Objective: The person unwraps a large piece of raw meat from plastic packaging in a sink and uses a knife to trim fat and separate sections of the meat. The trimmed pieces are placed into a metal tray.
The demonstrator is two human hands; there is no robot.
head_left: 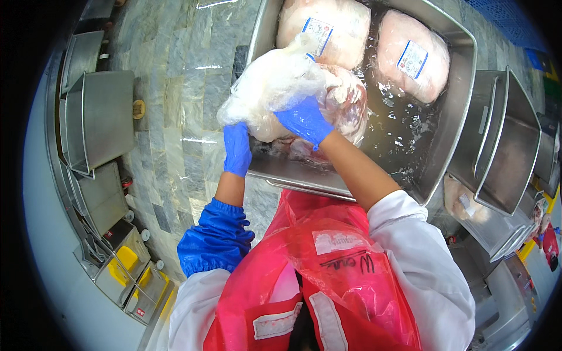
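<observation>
Both my hands wear blue gloves at the near-left part of a steel tub (459,111) holding water. My left hand (237,149) is closed on the lower left of a crumpled clear plastic bag (252,90). My right hand (301,120) holds the same bag farther right, its fingertips partly hidden in the plastic. Beside and under the bag is a large piece of raw meat (345,99). Two pale packaged meat pieces with labels (322,23) (413,67) lie at the far side of the tub.
Steel carts (96,117) line the left wall over a tiled floor (170,105). Empty steel tubs (506,146) and a pale bagged item (462,202) stand at right. A blue plastic crate (497,20) is at top right. A person in red (547,245) appears at the far right.
</observation>
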